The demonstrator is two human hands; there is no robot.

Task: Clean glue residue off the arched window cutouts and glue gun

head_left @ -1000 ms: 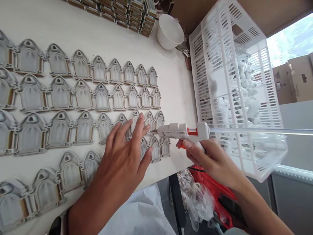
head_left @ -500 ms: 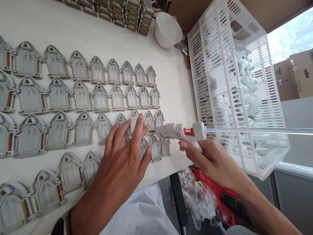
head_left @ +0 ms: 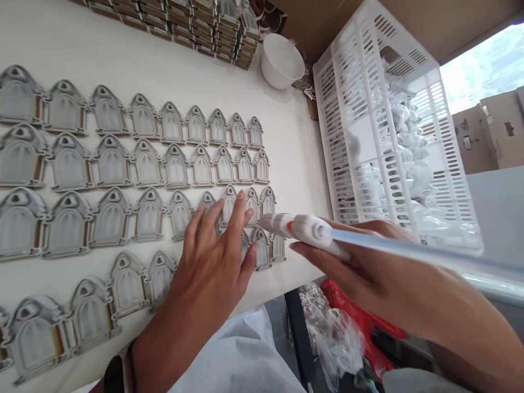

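My right hand [head_left: 360, 262] grips a white hot glue gun [head_left: 303, 228] with an orange part. A long translucent glue stick [head_left: 393, 250] sticks out of its back end toward the right. The gun's nozzle points left, close to my left hand's fingertips. Over the right end of the rows, my left hand [head_left: 219, 248] has its fingers spread above small grey arch-shaped pieces [head_left: 180, 213]; whether the fingertips touch them I cannot tell. Several rows of these pieces lie on the white table [head_left: 292, 169], and my left hand hides a few of them.
Stacks of similar pieces [head_left: 184, 27] stand at the table's back. A white bowl [head_left: 282, 60] sits beside them. On the right is a white slatted plastic crate [head_left: 339, 136] holding clear plastic bags. Below the table edge lie a red bag [head_left: 347, 305] and clear plastic.
My right hand has rolled the glue gun, so its back end and glue stick now swing toward me. The left hand has barely moved. The view has shifted slightly left.
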